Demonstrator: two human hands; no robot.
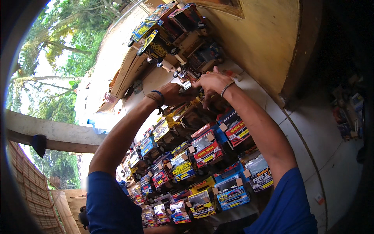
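Both my arms reach forward over rows of colourful toy trucks (182, 167). My left hand (174, 94) has its fingers curled at the far end of the rows; what they hold, if anything, is hidden in shadow. Close to its right, my right hand (214, 83) has its fingers spread, some pointing down and left. Just beyond both hands lies a small toy truck (189, 72) with black wheels. Nearest below the hands is a toy truck with a yellow side (181, 110), partly covered by them.
More toy trucks (157, 43) stand stacked at the far end beside wooden boards (126, 76). A yellowish wall (265, 43) rises on the right above the tiled floor (302, 150). A pale beam (54, 128) crosses the left side. Another pile of things (348, 109) sits far right.
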